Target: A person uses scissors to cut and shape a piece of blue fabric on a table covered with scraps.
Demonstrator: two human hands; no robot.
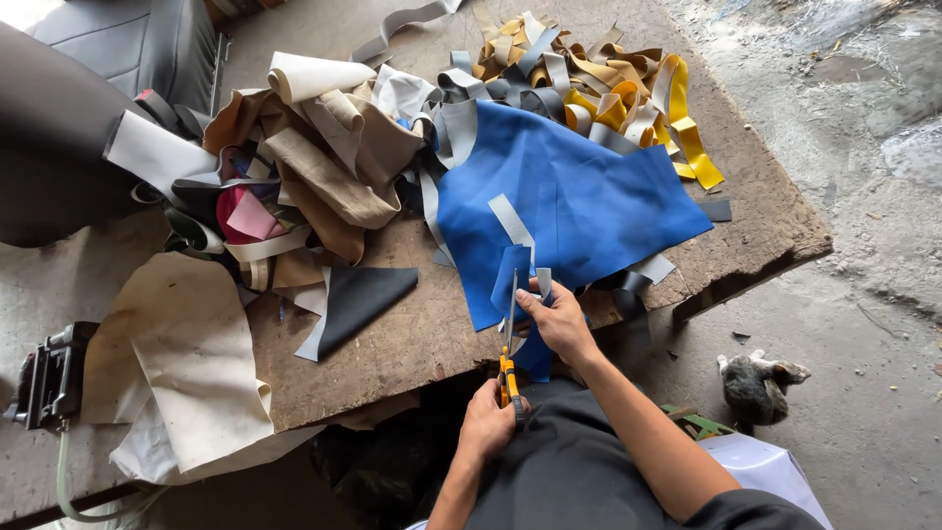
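Simply blue leatherette sheet [579,196], grey-backed.

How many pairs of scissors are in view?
1: orange-handled scissors in the left hand, blades cutting a blue leatherette sheet held by the right hand. Scrap piles may hide others.

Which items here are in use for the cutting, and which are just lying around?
In use:
- scissors, held in left hand
- blue sheet, steadied by right hand

Lying about:
- strip pile
- beige scraps
- black piece
- cream sheet
- black machine
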